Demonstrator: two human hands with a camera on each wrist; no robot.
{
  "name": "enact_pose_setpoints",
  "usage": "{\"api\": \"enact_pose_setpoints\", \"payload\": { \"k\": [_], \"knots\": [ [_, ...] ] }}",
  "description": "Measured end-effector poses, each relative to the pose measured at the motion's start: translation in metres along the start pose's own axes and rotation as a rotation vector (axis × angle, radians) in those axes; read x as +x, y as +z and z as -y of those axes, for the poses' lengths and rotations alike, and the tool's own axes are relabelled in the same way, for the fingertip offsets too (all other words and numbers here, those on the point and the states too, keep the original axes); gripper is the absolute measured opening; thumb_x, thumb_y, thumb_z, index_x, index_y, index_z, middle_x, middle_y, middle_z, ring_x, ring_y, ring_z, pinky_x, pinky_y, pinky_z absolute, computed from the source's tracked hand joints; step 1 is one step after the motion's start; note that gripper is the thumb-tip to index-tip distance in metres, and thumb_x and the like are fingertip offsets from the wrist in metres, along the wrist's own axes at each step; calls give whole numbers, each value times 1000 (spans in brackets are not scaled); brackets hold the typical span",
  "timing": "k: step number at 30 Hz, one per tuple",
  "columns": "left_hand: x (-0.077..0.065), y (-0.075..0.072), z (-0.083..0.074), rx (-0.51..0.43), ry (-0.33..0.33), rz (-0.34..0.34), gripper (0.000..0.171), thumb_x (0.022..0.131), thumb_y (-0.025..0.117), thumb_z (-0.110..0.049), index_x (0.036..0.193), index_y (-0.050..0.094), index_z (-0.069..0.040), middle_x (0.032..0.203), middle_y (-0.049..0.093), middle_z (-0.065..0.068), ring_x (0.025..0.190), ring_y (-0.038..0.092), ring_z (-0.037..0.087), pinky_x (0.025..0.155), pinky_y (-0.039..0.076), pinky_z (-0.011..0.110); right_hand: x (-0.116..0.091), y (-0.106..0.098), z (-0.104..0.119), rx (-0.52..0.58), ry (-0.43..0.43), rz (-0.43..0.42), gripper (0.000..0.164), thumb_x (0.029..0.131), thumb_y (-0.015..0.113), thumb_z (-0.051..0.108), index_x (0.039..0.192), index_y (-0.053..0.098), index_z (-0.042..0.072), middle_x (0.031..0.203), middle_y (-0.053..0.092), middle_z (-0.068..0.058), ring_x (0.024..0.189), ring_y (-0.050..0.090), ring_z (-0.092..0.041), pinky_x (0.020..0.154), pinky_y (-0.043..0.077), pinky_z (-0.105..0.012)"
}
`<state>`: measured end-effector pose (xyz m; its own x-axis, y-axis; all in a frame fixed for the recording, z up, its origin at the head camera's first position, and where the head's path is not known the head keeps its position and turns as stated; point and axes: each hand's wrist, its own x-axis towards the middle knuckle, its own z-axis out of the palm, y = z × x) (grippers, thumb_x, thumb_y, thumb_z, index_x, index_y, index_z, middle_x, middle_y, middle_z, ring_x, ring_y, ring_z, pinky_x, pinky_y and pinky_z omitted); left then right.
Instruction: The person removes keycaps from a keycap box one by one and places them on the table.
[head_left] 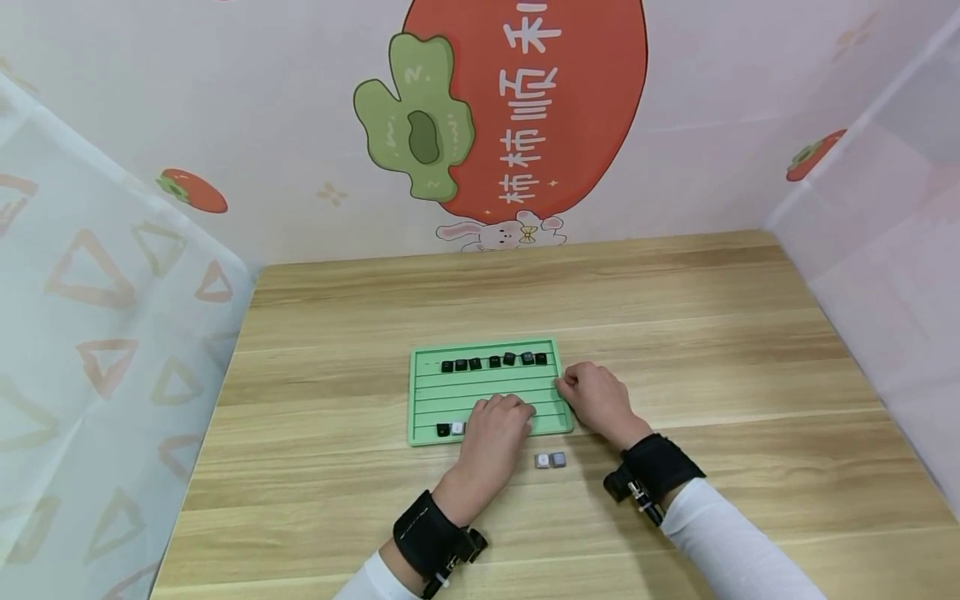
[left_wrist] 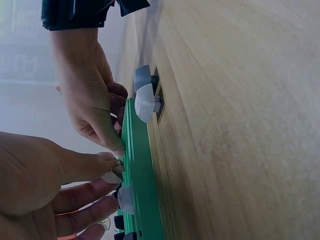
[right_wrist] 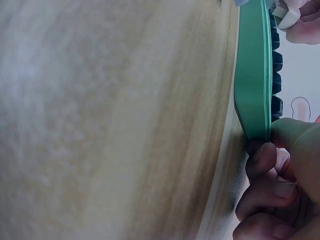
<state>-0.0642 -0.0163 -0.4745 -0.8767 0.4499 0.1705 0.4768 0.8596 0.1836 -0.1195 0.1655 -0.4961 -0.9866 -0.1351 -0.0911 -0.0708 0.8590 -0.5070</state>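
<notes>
A green tray with ridged rows lies on the wooden table. My left hand is over its front rows, pinching a pale keycap between thumb and fingers just above the tray. At the tray's right edge, my right hand grips the rim between thumb and curled fingers. Several black keycaps stand along the back row. In the front row sit a black keycap and a white keycap, partly beside my left hand, which hides what lies beneath it.
In front of the tray, a white keycap and a grey keycap lie side by side on the table. Printed cloth walls enclose the table at the back and both sides.
</notes>
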Motion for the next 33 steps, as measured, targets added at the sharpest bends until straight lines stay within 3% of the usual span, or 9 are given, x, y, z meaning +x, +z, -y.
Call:
{"api": "enact_pose_setpoints", "payload": {
  "k": [17, 33],
  "knots": [
    [-4, -4, 1, -49, -1, 34, 15, 84, 67, -24, 97, 73, -20, 97, 68, -4, 85, 60, 15, 67, 43, 30, -1, -2, 1, 3, 1, -6, 44, 91, 56, 27, 52, 40, 15, 49, 30, 5, 45, 33, -13, 43, 22, -27],
    [-7, -4, 0, -55, 15, 4, 14, 83, 68, -22, 96, 73, -20, 95, 67, -5, 86, 59, 14, 67, 42, 28, 0, 0, 0, -1, -3, -8, 44, 91, 56, 29, 52, 39, 16, 49, 29, 6, 45, 33, -13, 44, 23, -28]
  ]
}}
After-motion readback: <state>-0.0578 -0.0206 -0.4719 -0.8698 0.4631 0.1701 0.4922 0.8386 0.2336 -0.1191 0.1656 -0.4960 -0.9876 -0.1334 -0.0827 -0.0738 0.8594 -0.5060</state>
